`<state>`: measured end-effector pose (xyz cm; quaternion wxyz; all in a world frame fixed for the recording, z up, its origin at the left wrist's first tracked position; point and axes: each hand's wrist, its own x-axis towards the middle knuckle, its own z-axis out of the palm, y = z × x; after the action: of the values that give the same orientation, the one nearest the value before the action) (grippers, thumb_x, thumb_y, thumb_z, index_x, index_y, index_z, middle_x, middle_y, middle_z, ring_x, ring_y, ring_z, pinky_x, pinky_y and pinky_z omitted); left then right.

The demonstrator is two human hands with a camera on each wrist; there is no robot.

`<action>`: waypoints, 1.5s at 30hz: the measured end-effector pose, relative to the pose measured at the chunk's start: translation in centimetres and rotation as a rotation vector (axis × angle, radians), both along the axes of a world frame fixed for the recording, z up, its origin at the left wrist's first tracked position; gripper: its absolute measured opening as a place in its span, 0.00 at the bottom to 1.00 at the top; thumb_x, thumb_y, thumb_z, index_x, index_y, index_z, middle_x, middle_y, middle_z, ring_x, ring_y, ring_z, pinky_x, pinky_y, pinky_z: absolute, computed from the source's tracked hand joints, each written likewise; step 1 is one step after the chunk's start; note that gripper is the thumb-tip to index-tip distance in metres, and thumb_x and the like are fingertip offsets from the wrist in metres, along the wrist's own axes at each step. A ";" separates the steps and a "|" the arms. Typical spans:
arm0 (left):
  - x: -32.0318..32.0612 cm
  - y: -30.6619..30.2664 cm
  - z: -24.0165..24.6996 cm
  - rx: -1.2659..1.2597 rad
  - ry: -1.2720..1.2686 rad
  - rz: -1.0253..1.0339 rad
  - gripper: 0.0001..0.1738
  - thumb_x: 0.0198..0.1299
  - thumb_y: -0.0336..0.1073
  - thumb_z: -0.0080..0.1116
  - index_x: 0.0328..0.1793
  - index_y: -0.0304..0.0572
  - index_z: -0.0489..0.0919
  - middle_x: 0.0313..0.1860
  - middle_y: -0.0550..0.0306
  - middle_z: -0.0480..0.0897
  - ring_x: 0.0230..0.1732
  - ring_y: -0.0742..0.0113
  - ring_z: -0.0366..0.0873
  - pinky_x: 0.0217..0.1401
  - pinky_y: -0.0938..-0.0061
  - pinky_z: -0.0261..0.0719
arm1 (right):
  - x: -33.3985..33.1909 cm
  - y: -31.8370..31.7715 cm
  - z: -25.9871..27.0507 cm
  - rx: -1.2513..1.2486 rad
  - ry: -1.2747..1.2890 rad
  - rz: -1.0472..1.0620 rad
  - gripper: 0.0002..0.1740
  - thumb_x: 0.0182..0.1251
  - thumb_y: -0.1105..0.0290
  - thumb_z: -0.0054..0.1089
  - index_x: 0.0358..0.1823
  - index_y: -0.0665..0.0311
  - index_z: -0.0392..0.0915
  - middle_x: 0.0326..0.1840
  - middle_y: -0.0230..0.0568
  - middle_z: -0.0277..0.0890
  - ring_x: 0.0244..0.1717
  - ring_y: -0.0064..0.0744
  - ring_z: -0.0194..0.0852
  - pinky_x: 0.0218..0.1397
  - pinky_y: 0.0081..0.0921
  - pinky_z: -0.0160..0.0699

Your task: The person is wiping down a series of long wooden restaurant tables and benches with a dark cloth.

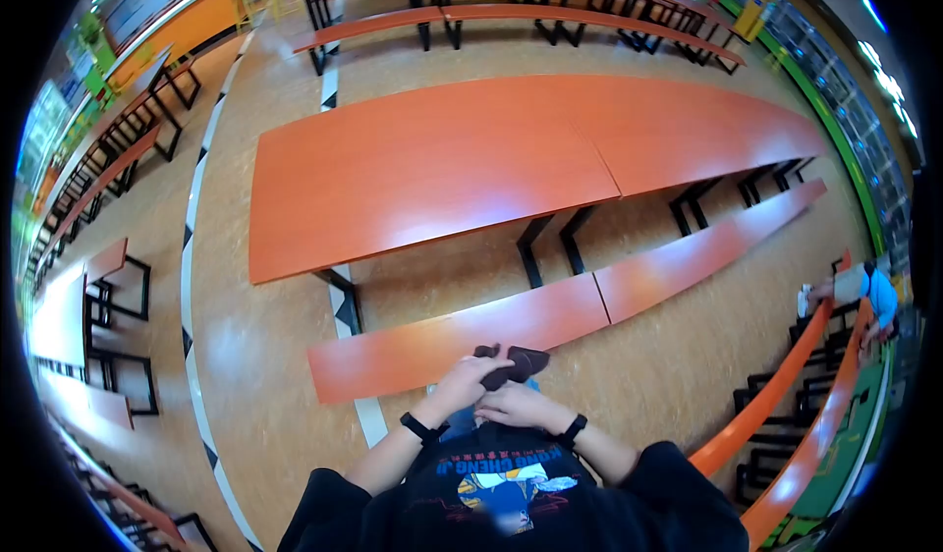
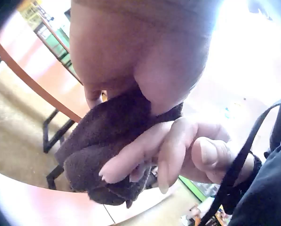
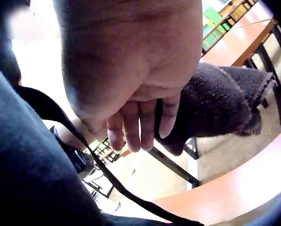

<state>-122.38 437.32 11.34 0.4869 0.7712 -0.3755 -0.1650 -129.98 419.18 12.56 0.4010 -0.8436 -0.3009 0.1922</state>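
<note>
Near bench (image 1: 393, 356), left hand (image 1: 460, 385) gripping cloth (image 1: 523, 362), pointing right

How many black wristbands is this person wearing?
2. The left wristband sits behind the left hand; the right wristband behind the right hand. None looks hidden.

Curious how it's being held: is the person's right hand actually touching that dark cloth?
Touching. The left wrist view shows the right hand with its fingers lying against the underside of the dark cloth, with no gap between them.
</note>
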 end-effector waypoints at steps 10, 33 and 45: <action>-5.2 1.8 0.5 -0.045 0.216 0.715 0.31 0.56 0.18 0.58 0.68 0.42 0.82 0.60 0.40 0.87 0.64 0.48 0.85 0.70 0.62 0.79 | 12.9 -1.5 0.0 -0.001 -0.092 0.468 0.17 0.75 0.53 0.63 0.34 0.57 0.86 0.35 0.42 0.86 0.38 0.48 0.83 0.46 0.43 0.77; -9.7 3.7 -3.0 0.356 -0.017 1.511 0.17 0.57 0.31 0.62 0.53 0.44 0.88 0.41 0.45 0.90 0.41 0.45 0.89 0.49 0.56 0.86 | 18.1 5.6 -2.8 0.085 -0.109 0.753 0.13 0.67 0.65 0.59 0.46 0.64 0.84 0.40 0.51 0.82 0.44 0.55 0.83 0.50 0.47 0.82; -9.9 13.9 -9.5 0.545 0.521 1.489 0.18 0.59 0.41 0.66 0.56 0.48 0.87 0.34 0.42 0.89 0.40 0.43 0.89 0.47 0.51 0.87 | 30.0 19.5 -5.4 -0.091 -0.548 0.810 0.30 0.60 0.70 0.65 0.66 0.60 0.77 0.77 0.53 0.68 0.69 0.55 0.73 0.70 0.46 0.77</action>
<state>-132.32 451.18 1.85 0.3365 0.8457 0.4100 -0.0583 -99.94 438.72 7.12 0.1627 -0.6949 -0.6906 0.1168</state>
